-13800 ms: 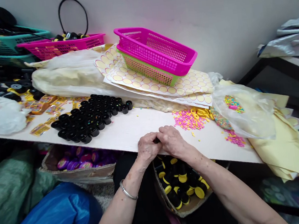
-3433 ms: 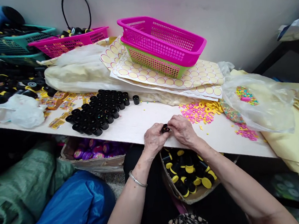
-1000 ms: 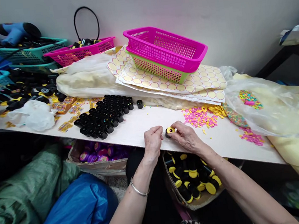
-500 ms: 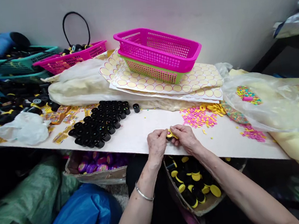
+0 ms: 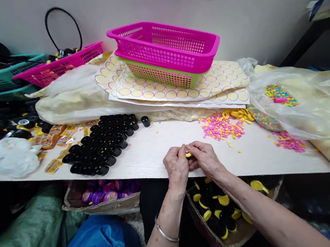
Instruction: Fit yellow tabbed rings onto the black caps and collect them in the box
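Close together above the table's front edge, both my hands grip one small black container with a yellow lid (image 5: 188, 154). A pink dot shows on the yellow part. My left hand (image 5: 177, 165) is closed on its left side, the thumb and fingertips pinching it. From the right, my right hand (image 5: 205, 158) holds it with the thumb on top and fingers curled beneath. The fingers hide most of the container. Black cups (image 5: 97, 154) stand in tight rows to the left. A heap of pink and yellow pieces (image 5: 223, 127) lies beyond my right hand.
A pink basket (image 5: 169, 56) sits in a green one (image 5: 160, 75) on circle-printed sheets (image 5: 179, 94). Below the table edge, one cardboard box (image 5: 214, 234) holds black and yellow containers, another (image 5: 103, 206) purple ones. A clear plastic bag (image 5: 313, 104) lies at right.
The view has shifted, so the table's things sit lower and wider. My hands still grip the container; its yellow part now shows less between the fingers.
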Tool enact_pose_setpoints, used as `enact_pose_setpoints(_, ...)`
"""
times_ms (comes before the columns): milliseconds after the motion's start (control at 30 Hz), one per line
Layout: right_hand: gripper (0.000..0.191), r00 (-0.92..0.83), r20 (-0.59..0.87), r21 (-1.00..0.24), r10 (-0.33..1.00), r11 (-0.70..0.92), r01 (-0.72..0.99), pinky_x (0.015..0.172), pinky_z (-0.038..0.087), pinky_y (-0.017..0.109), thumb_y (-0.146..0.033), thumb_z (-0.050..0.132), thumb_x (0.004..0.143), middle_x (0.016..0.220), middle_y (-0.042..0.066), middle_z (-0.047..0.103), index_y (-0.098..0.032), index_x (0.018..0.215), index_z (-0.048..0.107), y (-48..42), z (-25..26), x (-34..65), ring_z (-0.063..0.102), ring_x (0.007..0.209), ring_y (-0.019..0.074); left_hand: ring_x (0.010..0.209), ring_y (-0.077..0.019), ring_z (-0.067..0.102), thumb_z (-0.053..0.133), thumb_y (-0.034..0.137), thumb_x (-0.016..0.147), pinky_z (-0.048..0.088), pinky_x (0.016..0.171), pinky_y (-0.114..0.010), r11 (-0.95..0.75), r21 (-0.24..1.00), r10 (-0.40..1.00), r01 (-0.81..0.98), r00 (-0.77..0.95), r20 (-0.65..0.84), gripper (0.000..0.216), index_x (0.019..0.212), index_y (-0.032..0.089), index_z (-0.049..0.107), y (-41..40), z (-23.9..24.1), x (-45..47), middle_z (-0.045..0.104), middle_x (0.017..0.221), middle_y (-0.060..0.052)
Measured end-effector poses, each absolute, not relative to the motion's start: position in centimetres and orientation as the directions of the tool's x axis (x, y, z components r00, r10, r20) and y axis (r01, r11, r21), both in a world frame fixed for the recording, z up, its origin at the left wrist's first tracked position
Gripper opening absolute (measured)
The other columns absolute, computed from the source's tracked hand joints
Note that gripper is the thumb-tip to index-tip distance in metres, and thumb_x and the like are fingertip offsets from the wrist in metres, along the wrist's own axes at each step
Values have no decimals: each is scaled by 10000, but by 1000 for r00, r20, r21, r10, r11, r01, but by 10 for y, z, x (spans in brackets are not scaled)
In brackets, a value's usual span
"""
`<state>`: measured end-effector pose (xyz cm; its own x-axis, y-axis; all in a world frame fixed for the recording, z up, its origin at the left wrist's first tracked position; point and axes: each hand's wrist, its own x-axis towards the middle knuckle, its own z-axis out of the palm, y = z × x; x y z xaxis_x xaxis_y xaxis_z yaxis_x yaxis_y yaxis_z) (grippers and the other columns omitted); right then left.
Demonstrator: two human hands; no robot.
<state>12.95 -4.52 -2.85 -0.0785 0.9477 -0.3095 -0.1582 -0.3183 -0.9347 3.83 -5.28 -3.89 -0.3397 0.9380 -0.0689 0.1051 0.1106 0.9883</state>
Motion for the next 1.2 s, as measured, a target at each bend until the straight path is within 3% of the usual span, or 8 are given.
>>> enact_pose_setpoints(167, 247, 1, -278, -955, 961, -276, -110, 291, 383, 180, -373, 600, 686, 392, -34, 519, -163, 611, 494, -40, -25, 125, 494, 302, 108, 422, -68, 432, 558, 403, 727, 337, 424, -184, 114, 993, 943, 17, -316, -103, 277, 611, 152, 547, -44, -43, 39, 515, 515, 36)
enact_pose_setpoints(367, 222, -64, -278, -951, 959, -284, -127, 291, 367, 188, -374, 560, 713, 411, -46, 504, -182, 655, 467, -44, -34, 121, 478, 322, 103, 324, -70, 377, 504, 421, 745, 284, 349, -178, 203, 977, 955, -62, -210, -212, 304, 612, 150, 534, -47, -40, 34, 412, 375, 57)
enact_pose_setpoints(467, 226, -85, -272, -946, 958, -283, -156, 342, 418, 198, -369, 570, 730, 454, -51, 505, -186, 676, 450, -56, -32, 121, 496, 362, 94, 327, -63, 366, 524, 451, 735, 279, 354, -174, 183, 976, 970, -117, -141, -199, 331, 648, 134, 562, -63, -34, 31, 412, 376, 55)
enact_pose_setpoints(633, 283, -203, -290, -894, 935, -341, -291, 445, 488, 241, -415, 628, 722, 611, -40, 540, -189, 731, 458, -109, -6, 138, 558, 478, 100, 455, -58, 425, 565, 430, 743, 329, 426, -171, 27, 993, 994, -117, -104, -39, 314, 725, 121, 617, -116, -18, 37, 534, 587, 12)
enact_pose_setpoints(800, 295, -308, -322, -799, 895, -432, -419, 570, 508, 258, -362, 708, 666, 717, -31, 562, -191, 812, 517, -166, 10, 156, 588, 626, 110, 712, -104, 517, 541, 408, 791, 419, 617, -191, -71, 993, 996, -98, -66, 64, 293, 814, 140, 660, -172, -8, 41, 581, 836, -42)
enact_pose_setpoints(933, 340, -251, -270, -746, 930, -367, -555, 623, 486, 225, -342, 718, 665, 808, -7, 596, -191, 927, 562, -202, 5, 161, 583, 704, 107, 652, -79, 485, 711, 375, 642, 408, 581, -188, 50, 997, 992, -65, -117, -57, 402, 972, 156, 643, -205, -10, 46, 568, 869, -26)
enact_pose_setpoints(1033, 340, -284, -219, -699, 933, -353, -622, 671, 474, 211, -320, 707, 689, 849, 10, 611, -187, 970, 568, -220, 1, 164, 589, 730, 101, 631, -71, 463, 800, 298, 511, 398, 561, -181, 102, 992, 994, -75, -24, -104, 460, 916, 131, 661, -222, -8, 48, 532, 795, -4)
enact_pose_setpoints(1200, 319, -399, -186, -701, 898, -406, -586, 717, 471, 211, -278, 675, 730, 933, 21, 617, -211, 1020, 558, -239, -1, 183, 603, 809, 108, 666, -74, 458, 821, 251, 457, 392, 564, -173, 49, 999, 998, 5, 29, -49, 428, 854, 156, 692, -240, 5, 51, 497, 830, 1)
